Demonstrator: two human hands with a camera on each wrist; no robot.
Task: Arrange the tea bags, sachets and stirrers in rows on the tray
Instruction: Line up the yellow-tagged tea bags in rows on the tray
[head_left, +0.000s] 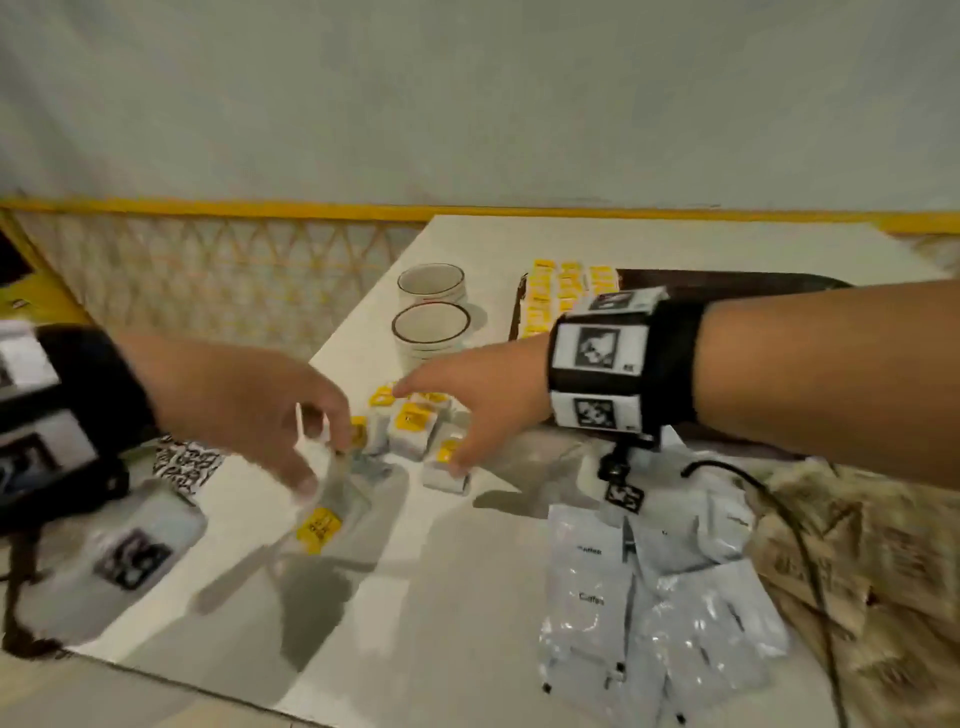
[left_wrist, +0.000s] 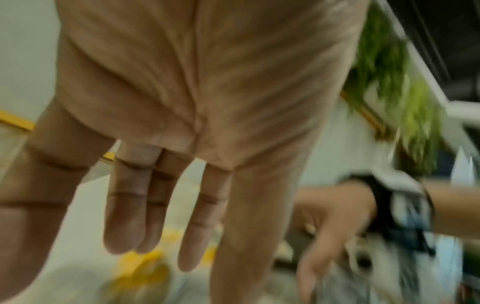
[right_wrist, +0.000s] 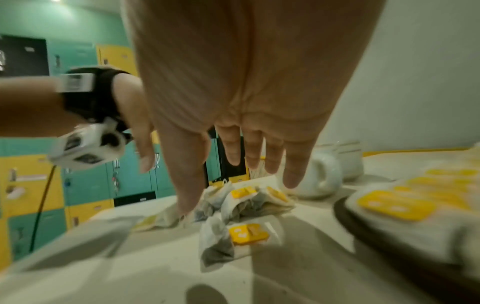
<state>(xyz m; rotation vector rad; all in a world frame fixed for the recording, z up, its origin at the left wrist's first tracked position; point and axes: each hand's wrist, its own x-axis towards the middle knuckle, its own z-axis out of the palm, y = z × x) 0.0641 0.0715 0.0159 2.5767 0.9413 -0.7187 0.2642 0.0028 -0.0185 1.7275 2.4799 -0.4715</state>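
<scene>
A loose pile of white tea bags with yellow tags (head_left: 415, 431) (right_wrist: 249, 203) lies on the white table. My right hand (head_left: 431, 426) (right_wrist: 239, 185) hovers over the pile with straight, spread fingers, and its thumb tip touches a bag at the pile's edge. My left hand (head_left: 322, 457) (left_wrist: 161, 236) hangs left of the pile with its fingers pointing down and nothing pinched. Just below them is a blurred tea bag (head_left: 318, 529) (left_wrist: 145, 267); contact cannot be told. The dark tray (head_left: 727, 283) at the back right holds rows of tea bags (head_left: 566, 291) (right_wrist: 394, 205).
Two white cups (head_left: 431, 312) (right_wrist: 322, 174) stand behind the pile. Several silver coffee sachets (head_left: 649, 597) lie at the front right, beside a patterned cloth (head_left: 857, 571). A black-and-white marker card (head_left: 187, 462) lies at the left. The table's front edge runs diagonally at the lower left.
</scene>
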